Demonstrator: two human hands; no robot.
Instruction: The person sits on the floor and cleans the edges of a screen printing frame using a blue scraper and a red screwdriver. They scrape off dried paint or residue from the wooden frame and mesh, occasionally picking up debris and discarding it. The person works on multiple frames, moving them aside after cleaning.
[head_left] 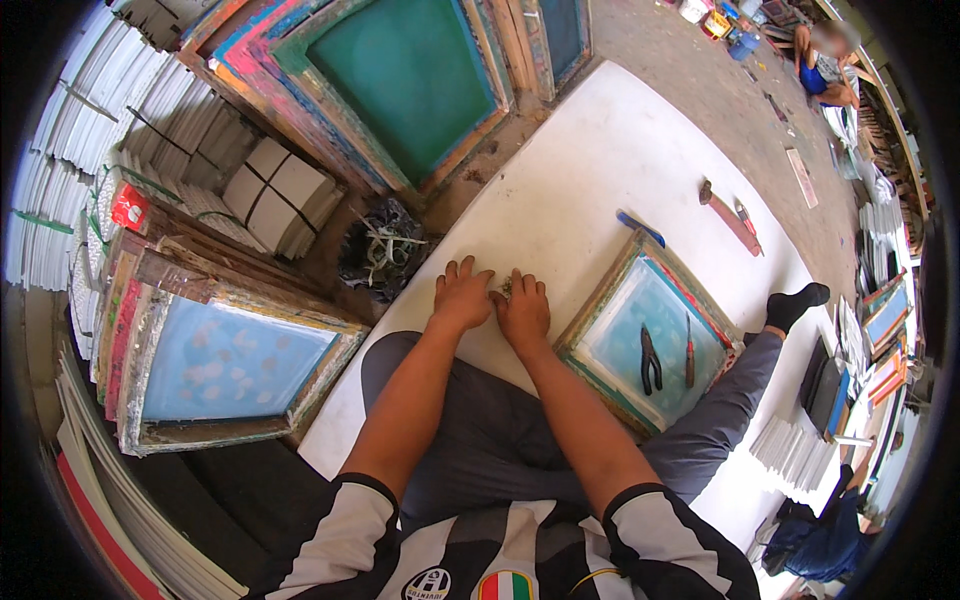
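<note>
Beyond the shirt, left hand and right hand lie palm-down on white board, fingers slightly spread.

Pliers left of screwdriver on framed screen, hammer beyond on worktop

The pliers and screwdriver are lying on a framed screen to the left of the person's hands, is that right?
Not quite: the head view shows the pliers and screwdriver lying on a framed screen to the right of the left hand and right hand.
</note>
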